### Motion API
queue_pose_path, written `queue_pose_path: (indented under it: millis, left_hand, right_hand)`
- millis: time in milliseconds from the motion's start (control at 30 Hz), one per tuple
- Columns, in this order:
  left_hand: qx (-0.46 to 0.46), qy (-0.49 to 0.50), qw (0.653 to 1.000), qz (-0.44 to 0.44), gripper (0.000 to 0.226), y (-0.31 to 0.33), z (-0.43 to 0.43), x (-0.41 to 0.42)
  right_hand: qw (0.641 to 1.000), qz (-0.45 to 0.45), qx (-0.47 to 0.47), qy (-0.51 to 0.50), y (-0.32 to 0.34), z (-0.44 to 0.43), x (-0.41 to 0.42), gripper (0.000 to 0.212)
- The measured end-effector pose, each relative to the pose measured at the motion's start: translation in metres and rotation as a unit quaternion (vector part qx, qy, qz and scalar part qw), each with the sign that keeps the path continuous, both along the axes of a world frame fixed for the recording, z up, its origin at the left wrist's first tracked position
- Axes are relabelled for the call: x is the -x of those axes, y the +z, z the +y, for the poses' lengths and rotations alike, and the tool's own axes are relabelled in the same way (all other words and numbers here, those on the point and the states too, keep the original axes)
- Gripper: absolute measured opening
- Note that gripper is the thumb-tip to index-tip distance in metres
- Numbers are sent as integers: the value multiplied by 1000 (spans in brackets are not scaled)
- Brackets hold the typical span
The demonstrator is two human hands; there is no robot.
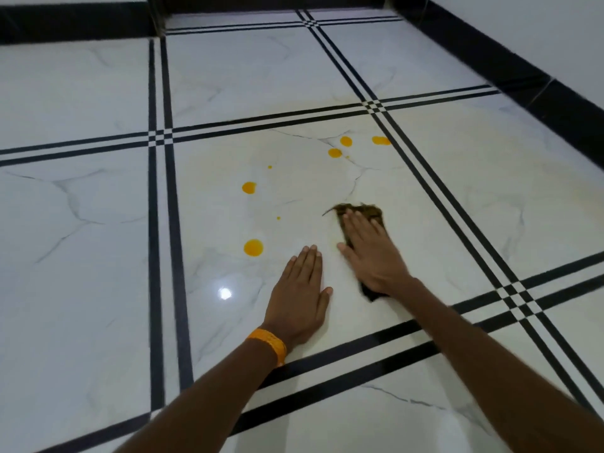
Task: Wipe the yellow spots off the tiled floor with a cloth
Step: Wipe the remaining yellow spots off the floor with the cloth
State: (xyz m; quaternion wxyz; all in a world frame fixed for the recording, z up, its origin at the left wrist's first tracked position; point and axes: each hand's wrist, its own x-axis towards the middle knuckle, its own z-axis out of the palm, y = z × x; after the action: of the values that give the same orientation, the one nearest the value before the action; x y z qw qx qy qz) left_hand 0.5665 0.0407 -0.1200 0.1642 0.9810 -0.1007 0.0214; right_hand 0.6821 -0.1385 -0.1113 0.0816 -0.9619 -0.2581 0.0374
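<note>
My right hand (369, 253) presses flat, fingers together, on the dark brown rag cloth (362, 212). My left hand (302, 289), flat, braces me on the glossy white marble-pattern tiled floor (98, 207). Round yellow liquid spots (253, 247) lie left and ahead.

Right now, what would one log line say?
right hand flat on dark brown cloth | left hand flat on white marble-look tiled floor | round yellow spots remain

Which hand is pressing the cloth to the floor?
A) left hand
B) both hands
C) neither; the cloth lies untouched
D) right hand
D: the right hand lies flat on the dark cloth, while the left hand rests bare on the tile beside it.
</note>
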Motion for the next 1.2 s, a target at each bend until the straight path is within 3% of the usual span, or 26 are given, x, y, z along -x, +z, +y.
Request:
queue_pose_path:
  millis: [100, 200, 400, 533, 600, 767, 833, 900, 1000, 1100, 1200]
  left_hand:
    - [25, 44, 998, -24, 68, 11, 34, 3]
    - [21, 133, 990, -45, 66, 9, 91, 3]
    - [5, 209, 978, -24, 70, 2, 164, -8]
    - [12, 225, 974, -18, 67, -3, 188, -17]
    - [22, 237, 971, -18, 69, -4, 197, -24]
    - [24, 265, 964, -19, 71, -4, 221, -44]
    - [1, 257, 966, -13, 70, -7, 220, -46]
    - [-14, 254, 967, -20, 69, -9, 218, -46]
    - [-19, 256, 966, -17, 69, -8, 218, -46]
    - [-19, 251, 968, -19, 69, -9, 219, -46]
    - [-20, 252, 967, -18, 69, -10, 220, -45]
  right_hand:
    - [991, -3, 8, -131, 0, -25, -15, 86]
    - [980, -4, 0, -198, -1, 8, -18, 92]
    - [1000, -12, -4, -9, -7, 68, 13, 86]
    - [982, -19, 10, -189, -7, 52, -32, 93]
    - [975, -32, 10, -218, -4, 80, -30, 93]
    - [999, -12, 5, 30, -9, 103, 28, 84]
    - [999, -31, 20, 6, -6, 86, 4, 86]
    - [995, -30, 21, -95, -4, 86, -36, 92]
    - [988, -20, 16, -154, -3, 140, -72, 97]
    - [999, -27, 6, -36, -2, 191, -27, 95]
    - [997, 25, 9, 76, 6, 169, 37, 89]
